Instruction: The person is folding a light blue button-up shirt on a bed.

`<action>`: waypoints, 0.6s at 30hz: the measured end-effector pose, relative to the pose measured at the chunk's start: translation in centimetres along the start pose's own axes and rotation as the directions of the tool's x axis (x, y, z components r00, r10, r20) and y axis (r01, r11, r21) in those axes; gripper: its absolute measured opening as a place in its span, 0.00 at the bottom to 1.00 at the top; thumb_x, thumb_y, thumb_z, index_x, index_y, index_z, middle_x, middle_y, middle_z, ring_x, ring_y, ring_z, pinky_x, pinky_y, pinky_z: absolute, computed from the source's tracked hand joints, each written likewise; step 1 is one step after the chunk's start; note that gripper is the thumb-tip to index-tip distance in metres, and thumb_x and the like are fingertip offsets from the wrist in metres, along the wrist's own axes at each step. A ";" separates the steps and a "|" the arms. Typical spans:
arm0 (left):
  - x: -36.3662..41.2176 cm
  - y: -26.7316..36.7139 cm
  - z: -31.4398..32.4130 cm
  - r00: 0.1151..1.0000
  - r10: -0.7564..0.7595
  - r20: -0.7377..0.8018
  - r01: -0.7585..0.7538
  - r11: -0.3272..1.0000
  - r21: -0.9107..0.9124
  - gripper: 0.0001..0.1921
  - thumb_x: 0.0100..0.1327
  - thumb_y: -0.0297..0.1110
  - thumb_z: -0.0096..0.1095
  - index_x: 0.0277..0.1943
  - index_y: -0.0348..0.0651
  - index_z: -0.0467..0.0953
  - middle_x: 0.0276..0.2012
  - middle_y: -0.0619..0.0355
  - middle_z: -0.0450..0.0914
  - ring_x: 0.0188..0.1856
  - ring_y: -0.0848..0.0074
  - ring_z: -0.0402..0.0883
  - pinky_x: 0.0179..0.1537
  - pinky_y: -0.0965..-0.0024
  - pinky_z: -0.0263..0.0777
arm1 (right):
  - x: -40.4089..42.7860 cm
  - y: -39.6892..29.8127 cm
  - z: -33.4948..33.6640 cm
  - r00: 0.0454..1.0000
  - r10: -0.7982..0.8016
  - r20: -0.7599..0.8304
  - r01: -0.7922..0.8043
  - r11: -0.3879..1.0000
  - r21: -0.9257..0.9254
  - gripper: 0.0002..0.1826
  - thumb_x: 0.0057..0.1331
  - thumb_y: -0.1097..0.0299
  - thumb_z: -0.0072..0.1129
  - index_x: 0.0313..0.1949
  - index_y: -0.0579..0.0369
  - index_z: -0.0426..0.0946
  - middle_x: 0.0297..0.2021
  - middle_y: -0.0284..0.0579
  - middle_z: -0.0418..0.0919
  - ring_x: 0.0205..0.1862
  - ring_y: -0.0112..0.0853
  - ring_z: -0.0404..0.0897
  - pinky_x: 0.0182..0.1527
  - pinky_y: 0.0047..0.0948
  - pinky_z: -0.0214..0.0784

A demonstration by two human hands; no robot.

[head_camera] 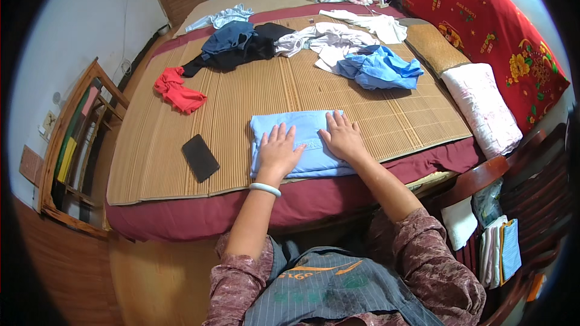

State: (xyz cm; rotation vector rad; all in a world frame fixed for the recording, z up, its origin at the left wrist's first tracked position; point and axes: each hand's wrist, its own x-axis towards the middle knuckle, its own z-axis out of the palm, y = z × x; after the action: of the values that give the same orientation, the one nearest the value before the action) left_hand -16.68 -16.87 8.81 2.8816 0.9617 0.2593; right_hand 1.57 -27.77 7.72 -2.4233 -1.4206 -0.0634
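Note:
A light blue garment (308, 120), folded into a flat rectangle, lies near the front edge of a bamboo mat (244, 93). My left hand (277, 151) presses flat on its left part, fingers spread. On its right part rests my right hand (343, 138), palm down with the fingers a little apart. Neither hand grips the cloth. Between them a small patch with writing shows on the garment. A pale bangle (265, 189) circles my left wrist. To the left of the garment a black smartphone (200, 158) lies on the mat.
Loose clothes lie farther back: a red garment (180, 90), a dark blue one (229, 38), a white one (342, 38) and a blue shirt (380, 68). Pillows (482, 104) line the right side. A wooden chair (473, 181) holding folded cloths (500, 251) stands at my right.

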 end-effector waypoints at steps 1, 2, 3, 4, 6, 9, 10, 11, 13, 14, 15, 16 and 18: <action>-0.1 -0.6 -0.1 1.000 -0.024 0.015 0.024 1.000 0.006 0.36 0.71 0.60 0.46 0.75 0.47 0.59 0.75 0.49 0.58 0.78 0.60 0.51 0.75 0.46 0.41 | 0.0 0.0 0.0 1.000 0.015 0.005 -0.015 1.000 -0.014 0.38 0.72 0.40 0.43 0.72 0.53 0.59 0.73 0.56 0.58 0.75 0.51 0.56 0.72 0.61 0.46; -0.2 -1.1 -0.2 0.998 -0.063 0.009 0.063 0.998 -0.005 0.36 0.71 0.60 0.46 0.74 0.46 0.60 0.75 0.49 0.58 0.78 0.60 0.51 0.75 0.45 0.41 | -0.1 -0.1 -0.1 1.000 0.007 -0.003 -0.007 1.000 0.002 0.38 0.72 0.40 0.43 0.72 0.53 0.59 0.73 0.56 0.58 0.75 0.51 0.56 0.72 0.61 0.46; -0.4 -1.4 -0.3 0.998 -0.066 0.006 0.065 0.998 0.012 0.36 0.71 0.60 0.46 0.74 0.46 0.60 0.75 0.49 0.58 0.78 0.60 0.51 0.75 0.45 0.41 | -0.1 -0.1 -0.3 1.000 0.008 -0.004 -0.008 1.000 0.005 0.38 0.72 0.40 0.43 0.72 0.53 0.60 0.73 0.56 0.58 0.75 0.51 0.55 0.72 0.62 0.46; -0.5 -1.7 -0.5 0.995 -0.097 0.018 0.097 0.995 0.002 0.36 0.72 0.59 0.46 0.74 0.46 0.59 0.75 0.48 0.57 0.78 0.60 0.51 0.75 0.44 0.41 | -0.2 -0.2 -0.4 1.000 0.026 0.010 -0.026 1.000 -0.004 0.38 0.72 0.40 0.43 0.72 0.53 0.60 0.73 0.56 0.58 0.75 0.50 0.55 0.71 0.62 0.46; -0.7 -1.8 -0.7 0.992 -0.126 0.026 0.127 0.992 -0.007 0.36 0.72 0.59 0.46 0.74 0.45 0.59 0.75 0.48 0.57 0.78 0.60 0.51 0.75 0.43 0.41 | -0.1 -0.5 -0.9 1.000 0.018 -0.003 -0.018 1.000 -0.006 0.38 0.72 0.40 0.44 0.72 0.53 0.61 0.73 0.56 0.58 0.76 0.49 0.54 0.72 0.63 0.44; -0.7 -1.6 -0.8 0.991 -0.129 0.037 0.129 0.991 0.025 0.37 0.72 0.60 0.45 0.75 0.46 0.58 0.76 0.49 0.55 0.79 0.60 0.49 0.74 0.40 0.42 | 0.1 -1.5 -1.3 0.997 -0.032 -0.072 0.026 0.996 -0.085 0.37 0.71 0.41 0.45 0.71 0.52 0.62 0.73 0.55 0.58 0.76 0.48 0.53 0.73 0.64 0.39; -0.6 -1.5 -0.8 0.991 -0.128 0.044 0.126 0.991 0.040 0.37 0.72 0.59 0.45 0.75 0.46 0.57 0.76 0.49 0.55 0.79 0.60 0.49 0.74 0.39 0.42 | 0.2 -2.1 -1.2 0.987 -0.086 -0.135 0.063 0.984 -0.164 0.36 0.71 0.42 0.46 0.71 0.52 0.63 0.73 0.54 0.58 0.77 0.47 0.52 0.73 0.64 0.36; -0.6 -1.6 -0.7 0.991 -0.125 0.051 0.122 0.991 0.049 0.36 0.72 0.59 0.45 0.76 0.46 0.57 0.76 0.49 0.55 0.79 0.60 0.49 0.73 0.38 0.43 | 0.2 -2.8 -1.0 0.986 -0.091 -0.138 0.070 0.987 -0.147 0.36 0.71 0.42 0.46 0.71 0.52 0.63 0.73 0.54 0.58 0.77 0.47 0.52 0.73 0.64 0.36; -0.6 -1.6 -0.5 0.992 -0.122 0.043 0.120 0.991 0.060 0.36 0.71 0.57 0.45 0.75 0.47 0.57 0.76 0.49 0.55 0.79 0.60 0.49 0.73 0.38 0.43 | 0.2 -4.5 -0.2 0.962 -0.227 -0.152 0.219 0.974 -0.065 0.35 0.71 0.43 0.47 0.71 0.51 0.63 0.73 0.54 0.59 0.77 0.46 0.52 0.74 0.63 0.32; -0.6 -1.7 -0.4 0.993 -0.114 0.033 0.112 0.992 0.054 0.35 0.71 0.56 0.46 0.75 0.47 0.57 0.76 0.49 0.55 0.79 0.60 0.49 0.73 0.37 0.43 | 0.0 -5.1 0.4 0.951 -0.276 -0.135 0.269 0.961 -0.070 0.35 0.71 0.42 0.46 0.71 0.50 0.64 0.72 0.53 0.61 0.77 0.45 0.52 0.74 0.63 0.34; -0.7 -1.8 -0.3 0.992 -0.121 0.036 0.118 0.990 0.070 0.35 0.71 0.56 0.46 0.75 0.47 0.57 0.76 0.49 0.55 0.79 0.60 0.49 0.73 0.37 0.43 | -0.1 -5.6 0.8 0.952 -0.277 -0.131 0.274 0.961 -0.038 0.35 0.71 0.42 0.46 0.71 0.50 0.64 0.72 0.53 0.61 0.77 0.45 0.52 0.74 0.63 0.34; -0.8 -1.9 -0.2 0.993 -0.113 0.019 0.111 0.991 0.077 0.35 0.71 0.56 0.46 0.75 0.47 0.58 0.76 0.49 0.56 0.78 0.60 0.50 0.73 0.38 0.44 | -0.1 -5.8 1.2 0.955 -0.294 -0.029 0.294 0.956 -0.006 0.36 0.72 0.42 0.45 0.71 0.50 0.64 0.72 0.53 0.61 0.77 0.44 0.53 0.74 0.63 0.35; -0.8 -2.0 0.0 0.995 -0.105 0.000 0.104 0.991 0.083 0.34 0.71 0.56 0.47 0.75 0.48 0.58 0.75 0.49 0.58 0.78 0.60 0.51 0.73 0.39 0.44 | -0.1 -5.7 1.7 0.944 -0.322 0.069 0.324 0.946 -0.010 0.36 0.72 0.39 0.41 0.71 0.49 0.64 0.72 0.52 0.61 0.76 0.45 0.53 0.74 0.63 0.37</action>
State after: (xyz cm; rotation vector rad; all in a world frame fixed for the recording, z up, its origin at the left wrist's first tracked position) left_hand -18.52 -15.77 8.46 2.8917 1.1446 0.2103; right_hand -3.55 -24.76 7.55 -2.2017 -1.8446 -0.0752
